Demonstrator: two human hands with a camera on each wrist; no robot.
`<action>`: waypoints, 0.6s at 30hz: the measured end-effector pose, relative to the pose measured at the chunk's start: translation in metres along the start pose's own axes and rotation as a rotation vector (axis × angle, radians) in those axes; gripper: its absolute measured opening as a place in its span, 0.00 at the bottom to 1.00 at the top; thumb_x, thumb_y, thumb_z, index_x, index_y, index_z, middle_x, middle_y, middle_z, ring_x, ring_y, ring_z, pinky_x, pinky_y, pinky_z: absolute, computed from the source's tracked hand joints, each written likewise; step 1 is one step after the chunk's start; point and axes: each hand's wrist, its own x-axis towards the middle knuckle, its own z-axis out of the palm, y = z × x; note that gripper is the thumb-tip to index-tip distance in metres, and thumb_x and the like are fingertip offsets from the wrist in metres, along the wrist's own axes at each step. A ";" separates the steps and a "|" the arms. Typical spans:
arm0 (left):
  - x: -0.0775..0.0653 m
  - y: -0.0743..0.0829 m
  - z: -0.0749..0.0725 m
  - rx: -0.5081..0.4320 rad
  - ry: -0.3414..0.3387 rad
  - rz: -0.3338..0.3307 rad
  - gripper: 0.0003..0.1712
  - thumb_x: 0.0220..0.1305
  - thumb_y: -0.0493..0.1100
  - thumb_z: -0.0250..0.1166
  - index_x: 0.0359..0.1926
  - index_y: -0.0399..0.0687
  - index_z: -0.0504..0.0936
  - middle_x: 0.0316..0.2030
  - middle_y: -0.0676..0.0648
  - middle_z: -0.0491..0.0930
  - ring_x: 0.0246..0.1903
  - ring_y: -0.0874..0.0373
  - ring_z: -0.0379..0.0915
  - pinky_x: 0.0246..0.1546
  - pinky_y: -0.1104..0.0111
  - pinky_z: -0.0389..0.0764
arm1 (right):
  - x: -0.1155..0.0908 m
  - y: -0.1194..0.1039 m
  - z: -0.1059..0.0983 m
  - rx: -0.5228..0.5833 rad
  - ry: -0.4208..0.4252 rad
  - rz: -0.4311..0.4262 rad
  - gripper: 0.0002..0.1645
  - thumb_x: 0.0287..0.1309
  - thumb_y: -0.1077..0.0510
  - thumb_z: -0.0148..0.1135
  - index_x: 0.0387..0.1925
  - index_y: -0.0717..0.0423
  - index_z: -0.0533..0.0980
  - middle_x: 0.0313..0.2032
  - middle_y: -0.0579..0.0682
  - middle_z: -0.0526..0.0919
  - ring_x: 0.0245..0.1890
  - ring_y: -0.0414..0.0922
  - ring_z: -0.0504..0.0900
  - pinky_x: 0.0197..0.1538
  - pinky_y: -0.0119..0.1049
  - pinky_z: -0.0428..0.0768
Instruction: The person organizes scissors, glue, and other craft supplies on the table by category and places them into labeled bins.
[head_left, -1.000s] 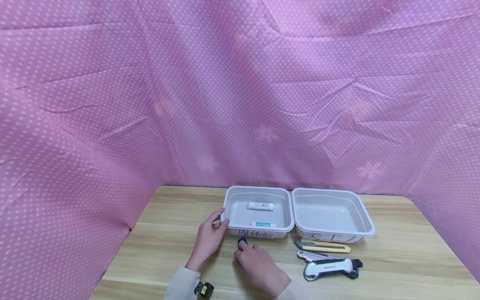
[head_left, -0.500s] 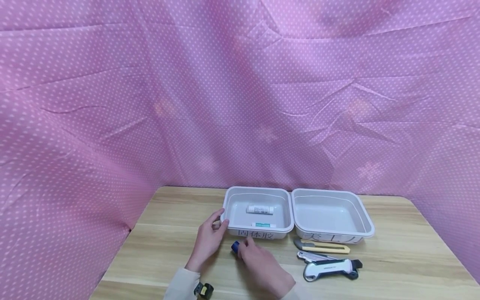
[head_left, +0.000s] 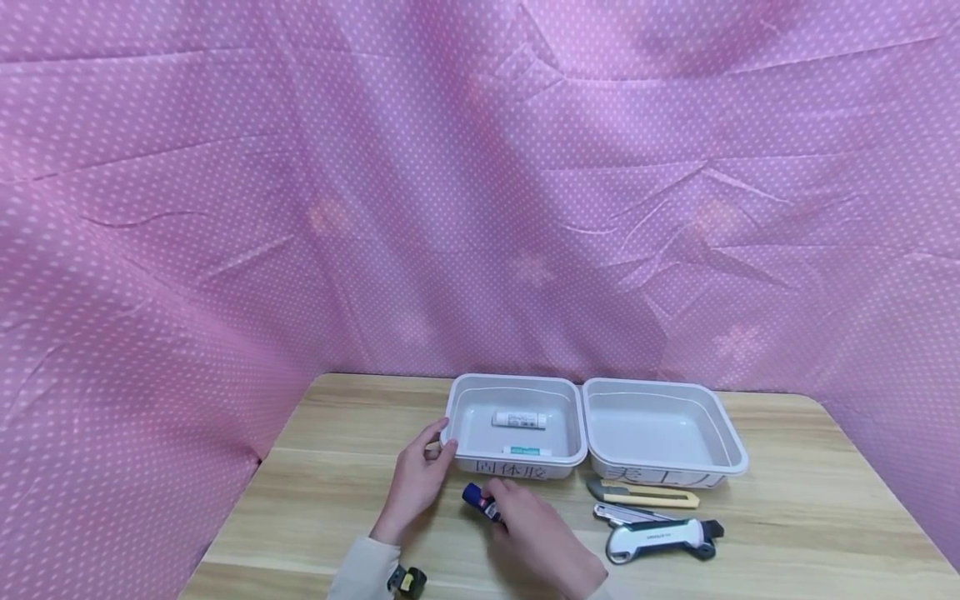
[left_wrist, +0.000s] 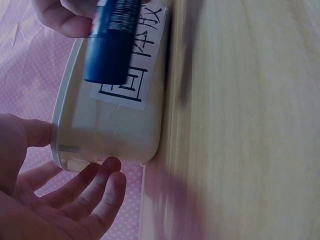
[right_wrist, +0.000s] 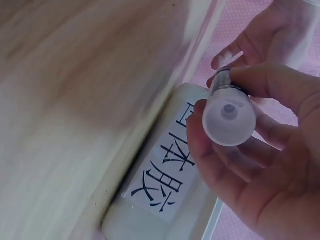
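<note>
One blue-capped glue stick (head_left: 483,502) is gripped by the right hand (head_left: 536,533), tilted, with its cap pointing toward the left hand (head_left: 420,479); it is in front of the left box (head_left: 517,378), one of two near the far edge of the worktop (head_left: 337,467). The left hand, thumb and fingers spread apart, touches that box's near left corner.

Half a second ago little but the cap showed past the right fingers; now some of the dark printed body and a red mark show too, and the right hand sits slightly farther from the box. The left hand matches the earlier frame.

Only the right wrist view shows the stick's hollow white base; the left wrist view shows its cap and printing close up. Only the head view shows two white tubes (head_left: 519,420) inside the left box and the cutters (head_left: 660,538) before the right box (head_left: 663,433).
</note>
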 end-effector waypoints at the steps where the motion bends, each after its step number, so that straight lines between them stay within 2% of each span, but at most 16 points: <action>1: 0.000 0.000 0.000 -0.001 0.000 0.002 0.27 0.73 0.42 0.64 0.69 0.38 0.74 0.57 0.29 0.80 0.48 0.42 0.86 0.45 0.64 0.88 | 0.000 0.001 -0.001 0.003 0.014 -0.003 0.24 0.47 0.67 0.72 0.48 0.54 0.77 0.40 0.48 0.84 0.39 0.42 0.83 0.45 0.38 0.85; 4: -0.001 -0.001 0.000 0.002 0.004 0.009 0.27 0.73 0.42 0.64 0.68 0.38 0.74 0.57 0.28 0.80 0.47 0.42 0.86 0.44 0.64 0.88 | -0.001 0.003 -0.003 -0.001 0.060 -0.017 0.24 0.50 0.66 0.72 0.50 0.56 0.78 0.44 0.50 0.85 0.44 0.45 0.84 0.50 0.40 0.86; 8: -0.001 0.000 0.000 0.006 0.004 0.003 0.27 0.73 0.41 0.64 0.69 0.38 0.73 0.57 0.29 0.80 0.47 0.43 0.86 0.43 0.66 0.88 | -0.002 0.005 -0.003 -0.006 0.118 -0.043 0.22 0.53 0.65 0.73 0.50 0.55 0.78 0.45 0.50 0.85 0.46 0.46 0.84 0.51 0.41 0.86; 18: -0.002 -0.001 -0.001 -0.013 -0.006 0.021 0.27 0.73 0.41 0.64 0.69 0.36 0.73 0.57 0.27 0.79 0.47 0.42 0.86 0.41 0.67 0.88 | -0.009 0.007 -0.014 -0.033 0.226 -0.087 0.26 0.49 0.66 0.77 0.51 0.53 0.79 0.46 0.48 0.85 0.44 0.45 0.86 0.48 0.40 0.87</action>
